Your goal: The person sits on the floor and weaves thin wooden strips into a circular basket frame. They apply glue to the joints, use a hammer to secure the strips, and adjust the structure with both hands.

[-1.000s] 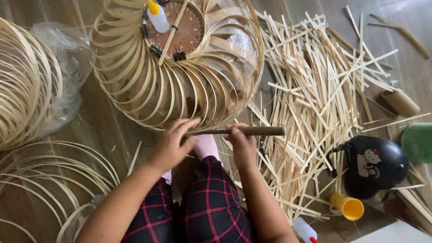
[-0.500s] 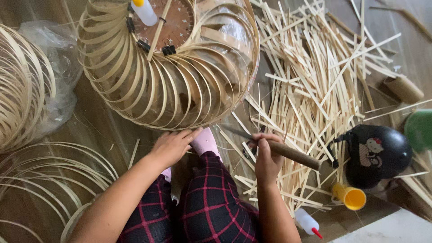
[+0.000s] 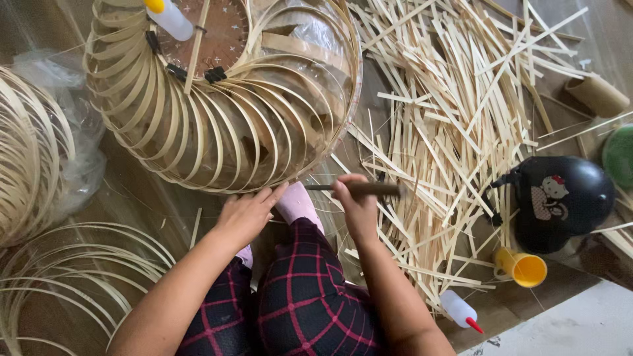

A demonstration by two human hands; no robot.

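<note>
Wooden floor boards (image 3: 165,204) fill the view, brown and shiny, and lots of bamboo things lie on them. Far left, a bundle of thin bamboo hoops (image 3: 26,145) leans by a clear plastic bag (image 3: 79,158). Below it, loose bamboo rings (image 3: 72,277) lie flat on the floor.

Next comes a big round bamboo lampshade frame (image 3: 217,125), made of many bent strips side by side. A white squeeze bottle with a yellow cap (image 3: 168,16) rests on its top, beside small black clips (image 3: 214,74).

The left hand (image 3: 247,214) lies flat with its fingers spread, touching the bottom rim of the frame. It holds nothing. Between the two arms sit the person's legs in red and black checked trousers (image 3: 310,296), with a pink sock (image 3: 298,203) poking out.

The right hand (image 3: 356,204) is closed tight around a tool with a brown wooden handle (image 3: 369,189). The handle points to the right, and a thin dark metal end points left, close to the frame's rim just above the pink sock.

To the right lies a wide heap of bamboo strips (image 3: 448,125). Further right sit a black helmet (image 3: 560,198), a yellow cup (image 3: 524,269) on its side, a small white bottle with a red tip (image 3: 458,310), and a cardboard tube (image 3: 597,95).
</note>
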